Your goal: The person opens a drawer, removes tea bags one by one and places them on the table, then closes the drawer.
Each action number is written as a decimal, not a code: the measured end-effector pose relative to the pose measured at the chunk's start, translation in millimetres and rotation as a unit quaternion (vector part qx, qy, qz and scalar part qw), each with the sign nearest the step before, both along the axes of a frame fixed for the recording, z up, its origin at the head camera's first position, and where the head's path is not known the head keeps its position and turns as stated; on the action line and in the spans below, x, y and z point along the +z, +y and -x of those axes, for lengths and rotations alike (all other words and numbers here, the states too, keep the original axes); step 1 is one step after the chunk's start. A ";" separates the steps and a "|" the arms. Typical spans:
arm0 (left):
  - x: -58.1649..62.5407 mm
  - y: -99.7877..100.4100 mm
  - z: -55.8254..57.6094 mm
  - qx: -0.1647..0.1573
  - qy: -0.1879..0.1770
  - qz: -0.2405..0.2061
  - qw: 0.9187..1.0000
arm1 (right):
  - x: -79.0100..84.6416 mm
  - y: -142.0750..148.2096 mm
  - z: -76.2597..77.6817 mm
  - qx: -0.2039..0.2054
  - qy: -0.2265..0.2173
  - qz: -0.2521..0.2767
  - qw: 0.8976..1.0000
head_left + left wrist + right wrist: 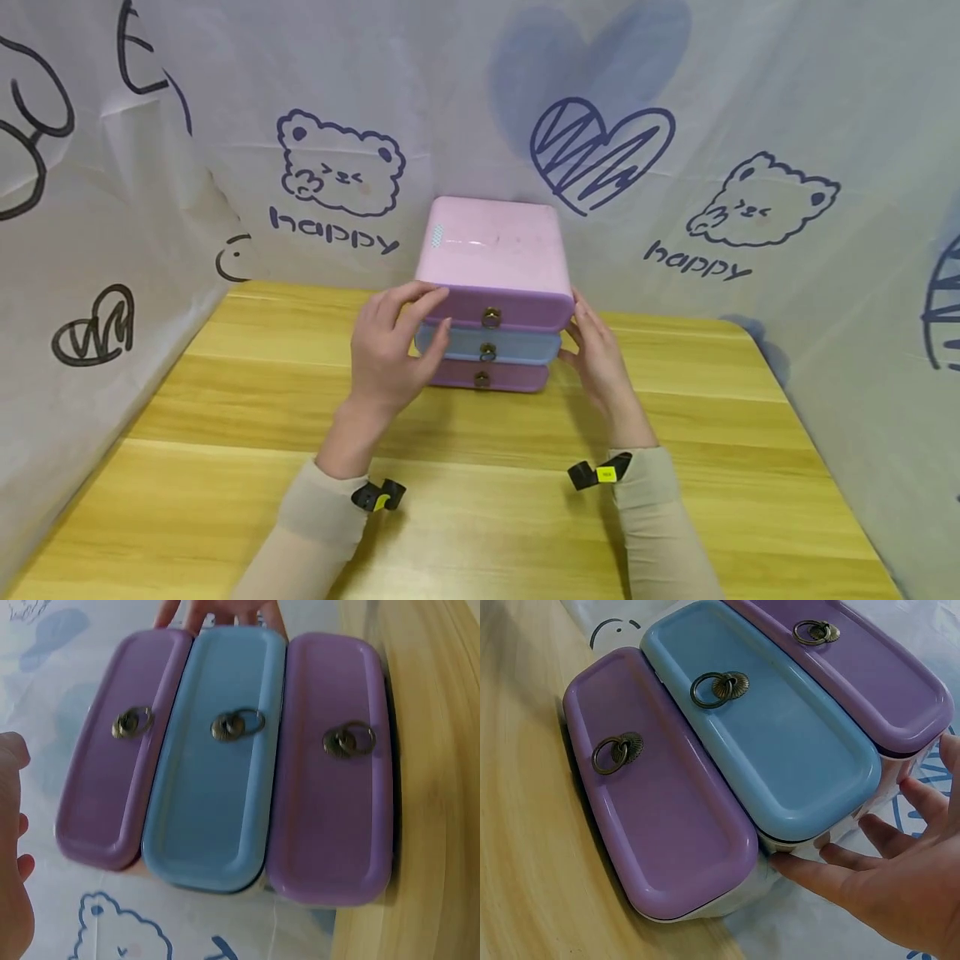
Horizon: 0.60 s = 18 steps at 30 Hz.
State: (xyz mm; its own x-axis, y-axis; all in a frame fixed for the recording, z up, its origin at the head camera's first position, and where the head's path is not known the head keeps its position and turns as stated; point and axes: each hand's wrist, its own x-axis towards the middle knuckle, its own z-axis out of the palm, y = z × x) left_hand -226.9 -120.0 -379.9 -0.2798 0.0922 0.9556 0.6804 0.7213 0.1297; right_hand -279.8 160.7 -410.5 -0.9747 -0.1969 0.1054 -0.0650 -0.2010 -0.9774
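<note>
A small three-drawer box (498,246) with a pink top stands at the back of the table. Its top drawer (528,310) and bottom drawer (517,378) are purple, and the middle drawer (453,343) is light blue. Each front carries a bronze ring pull, such as the top ring pull (491,317). At the box's upper left front corner is my left hand (386,346), its fingers loosely extended and its thumb apart. My right hand (885,881) lies along the opposite side, fingers extended against the side wall. All three drawers sit closed.
The wood-grain table (480,517) spreads out in front of the box. Close behind it hangs a white cloth (465,100) printed with hearts, bear faces and lettering, which also covers both sides. A black strap with a small device (378,496) circles each wrist.
</note>
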 end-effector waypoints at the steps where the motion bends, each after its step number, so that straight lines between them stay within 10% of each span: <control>1: 0.2 2.9 -0.5 0.001 0.002 0.011 1.000 | 0.0 0.1 0.1 0.000 0.000 0.000 1.000; 18: -21.2 38.1 9.0 0.068 -0.011 0.183 0.981 | -0.7 -1.3 0.1 -0.001 -0.007 0.010 1.000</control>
